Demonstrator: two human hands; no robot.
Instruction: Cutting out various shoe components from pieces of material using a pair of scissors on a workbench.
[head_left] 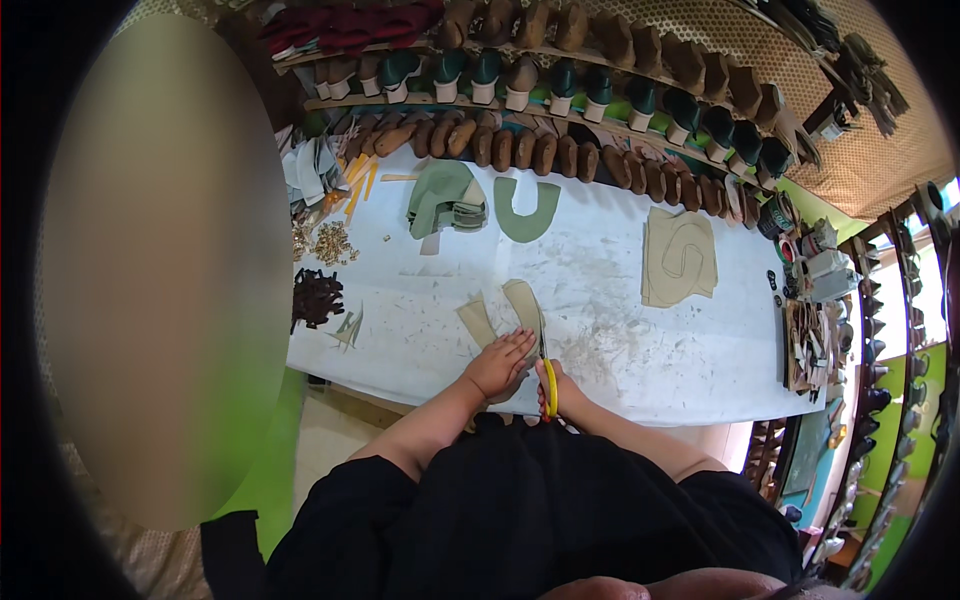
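Note:
On the white table (pixel 600 350) in front of me lies a khaki piece of material (pixel 523 303), with a second khaki strip (pixel 477 321) close to its left; whether the two join under my hand is hidden. My left hand (pixel 500 362) is pressed flat on the khaki piece, fingers stretched forward. In my right hand (pixel 567 390) is a pair of scissors (pixel 550 388) with yellow handles. Their blades point away from me along the right edge of the khaki piece, just beside my left fingertips. How far the blades are parted is too small to tell.
Green cut pieces (pixel 440 200) are stacked at the back, beside a green U-shaped piece (pixel 527 212). A beige sheet (pixel 680 258) with drawn outlines lies right. Small gold-coloured parts (pixel 333 243) and dark bits (pixel 317 297) sit left. Shelves of shoe forms (pixel 545 153) line the back.

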